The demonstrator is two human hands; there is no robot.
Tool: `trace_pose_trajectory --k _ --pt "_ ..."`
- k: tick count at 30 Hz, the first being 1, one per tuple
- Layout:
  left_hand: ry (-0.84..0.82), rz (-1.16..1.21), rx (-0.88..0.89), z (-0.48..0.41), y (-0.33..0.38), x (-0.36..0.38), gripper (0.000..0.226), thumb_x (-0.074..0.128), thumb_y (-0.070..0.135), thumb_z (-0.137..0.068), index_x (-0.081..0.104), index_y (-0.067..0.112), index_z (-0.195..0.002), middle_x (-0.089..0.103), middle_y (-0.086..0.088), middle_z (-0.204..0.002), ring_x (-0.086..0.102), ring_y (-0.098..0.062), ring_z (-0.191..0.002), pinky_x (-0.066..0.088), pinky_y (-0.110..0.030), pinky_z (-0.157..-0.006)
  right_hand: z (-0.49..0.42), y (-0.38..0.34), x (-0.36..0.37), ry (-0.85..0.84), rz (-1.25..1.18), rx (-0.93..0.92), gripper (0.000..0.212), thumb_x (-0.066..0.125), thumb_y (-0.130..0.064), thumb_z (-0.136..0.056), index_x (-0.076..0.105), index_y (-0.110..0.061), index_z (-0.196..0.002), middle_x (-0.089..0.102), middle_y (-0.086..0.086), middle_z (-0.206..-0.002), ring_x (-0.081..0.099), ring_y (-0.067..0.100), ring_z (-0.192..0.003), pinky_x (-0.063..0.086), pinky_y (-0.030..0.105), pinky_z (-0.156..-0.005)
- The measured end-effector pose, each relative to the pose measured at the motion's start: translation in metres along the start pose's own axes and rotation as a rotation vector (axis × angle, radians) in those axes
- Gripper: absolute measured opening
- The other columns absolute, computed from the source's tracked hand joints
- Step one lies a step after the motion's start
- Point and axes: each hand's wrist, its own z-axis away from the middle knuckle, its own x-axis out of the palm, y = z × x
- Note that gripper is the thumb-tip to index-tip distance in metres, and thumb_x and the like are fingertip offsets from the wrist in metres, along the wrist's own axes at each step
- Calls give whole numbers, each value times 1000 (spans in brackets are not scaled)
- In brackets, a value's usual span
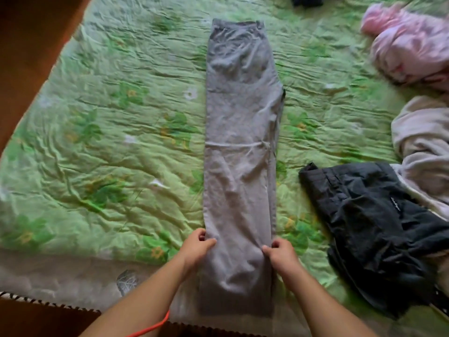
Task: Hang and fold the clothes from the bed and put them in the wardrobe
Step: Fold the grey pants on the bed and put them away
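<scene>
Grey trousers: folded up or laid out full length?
Halved lengthwise only: grey trousers lie full length, one leg-wide strip; left hand and right hand pinch its edges.

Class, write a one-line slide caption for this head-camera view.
Left hand and right hand pinch the near edges of grey trousers laid flat on a green bedspread, black garment nearby.

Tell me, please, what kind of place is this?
Most likely a bedroom: a green flowered bed quilt, grey trousers laid flat on it, and other clothes, such as a black garment, lying beside them.
</scene>
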Motion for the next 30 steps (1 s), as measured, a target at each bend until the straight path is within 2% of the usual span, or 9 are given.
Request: trace_pose_trajectory --k 6,8,11,15,17,20,24,27,30 --pt "-41 -73 43 -17 28 -5 12 62 0 -91 67 11 -86 68 4 -77 61 -5 -68 46 -12 -57 -11 -12 -14 -123 149 27 11 73 -6 -81 65 -9 -74 70 13 -79 61 22 -75 48 35 -66" --pt "72 -49 82 -34 51 -8 6 64 4 -91 67 9 -88 69 1 -80 62 -11 -74 47 -13 -59 -28 -39 -20 -140 -32 22 4 73 -6 -84 70 -3 -85 74 21 -93 64 23 -79 47 33 -65" --pt "204 11 174 -70 95 -16 6 67 10 -91 64 14 -89 67 3 -82 61 -12 -76 44 -9 -58 -65 -95 -32 -127 -343 3 19 70 -22 -93 65 -8 -105 71 17 -104 64 27 -87 45 32 -68" --pt "255 41 239 -118 144 -25 8 69 13 -91 64 7 -93 67 -4 -87 61 -18 -81 49 -26 -73 -108 -148 -38 -62 -488 -111 16 69 -19 -94 66 -5 -101 69 16 -93 62 29 -83 51 39 -72" --pt "230 125 209 -132 156 -26 15 69 10 -91 65 -1 -101 70 -16 -97 64 -24 -87 53 -40 -84 -117 -154 -39 5 -387 -163 17 70 -17 -93 64 -10 -78 65 10 -75 57 22 -71 44 31 -62" --pt "219 150 193 -141 161 -27 14 66 5 -92 63 1 -105 68 -18 -96 62 -23 -83 54 -39 -82 -121 -146 -45 139 -214 -129 32 71 -18 -90 52 -12 -66 55 2 -62 46 17 -59 34 29 -54" --pt "182 212 201 -147 174 -28 8 64 1 -92 66 5 -99 67 -12 -89 62 -21 -79 52 -27 -71 -126 -159 -58 -40 -313 -40 19 70 -10 -90 59 -12 -74 64 13 -76 58 22 -70 45 32 -62" --pt "167 284 233 -166 204 -28 17 64 4 -93 66 1 -110 70 -13 -98 64 -21 -84 53 -31 -77 -150 -205 -69 -97 -567 -79 8 70 -18 -92 66 -10 -94 70 15 -87 64 26 -76 51 36 -67" --pt "165 361 207 -193 229 -28 16 64 8 -94 70 3 -108 74 -13 -97 69 -27 -86 57 -37 -79 -186 -242 -77 -33 -572 -159 11 67 -22 -96 65 -11 -93 70 16 -92 64 26 -78 52 40 -72"
